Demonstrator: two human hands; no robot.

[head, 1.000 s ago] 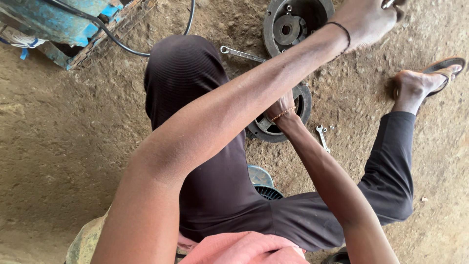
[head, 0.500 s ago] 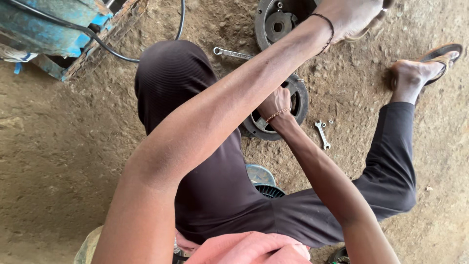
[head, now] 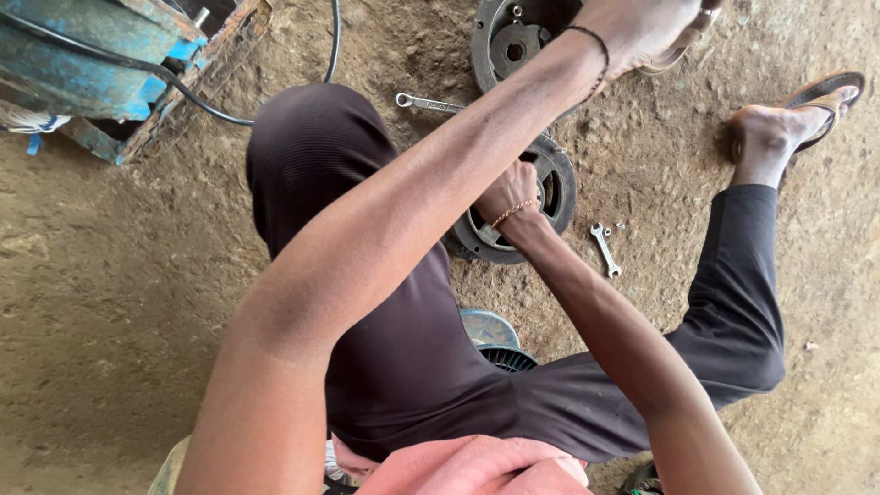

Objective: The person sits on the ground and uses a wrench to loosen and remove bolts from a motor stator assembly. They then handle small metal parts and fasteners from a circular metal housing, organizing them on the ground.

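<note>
From the head view, we are gripping the round grey metal motor end-plate (head: 513,206) lying on the dirt between our legs, our right hand (head: 510,191) closed on its near-left rim. Our left hand (head: 642,32) is reaching farther, over the far dark round housing (head: 513,41); we cannot tell its grip. A small spanner (head: 605,249) is lying just right.

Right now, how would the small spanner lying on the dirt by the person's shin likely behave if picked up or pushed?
The small spanner looks like solid metal, so probably rigid and heavy for its size. It lies flat on the dirt floor, so it would likely slide or drag, not roll. The rough soil would probably slow a push.
</note>
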